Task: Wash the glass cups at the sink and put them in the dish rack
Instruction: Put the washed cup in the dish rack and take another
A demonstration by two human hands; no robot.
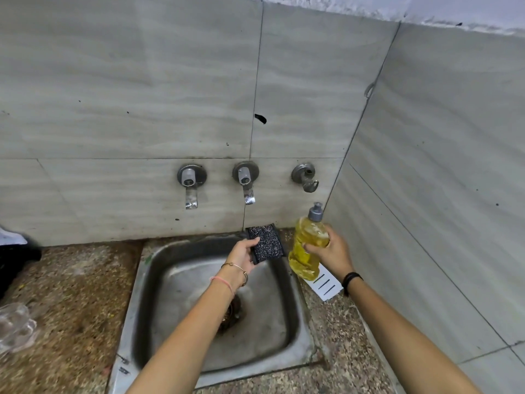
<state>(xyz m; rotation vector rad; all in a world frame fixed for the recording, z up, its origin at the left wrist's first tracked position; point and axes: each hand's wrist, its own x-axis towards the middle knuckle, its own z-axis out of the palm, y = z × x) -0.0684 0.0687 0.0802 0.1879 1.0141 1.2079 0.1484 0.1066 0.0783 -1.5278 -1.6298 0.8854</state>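
Yellow dish-soap bottle [307,236] gripped in right hand [332,254]; black scrub pad [266,244] pinched by left hand [243,255] over steel sink [176,282].

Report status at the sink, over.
Left hand grips scrub pad over sink. Right hand holds soap bottle. Glass cups on counter, left, untouched. Nothing blocking.

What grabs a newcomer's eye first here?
The clear plastic bottle of yellow dish soap, gripped by the right hand, right of centre. Beside it, the left hand holds a black speckled scrubbing pad over the stainless steel sink. Blurred clear glass cups sit far left.
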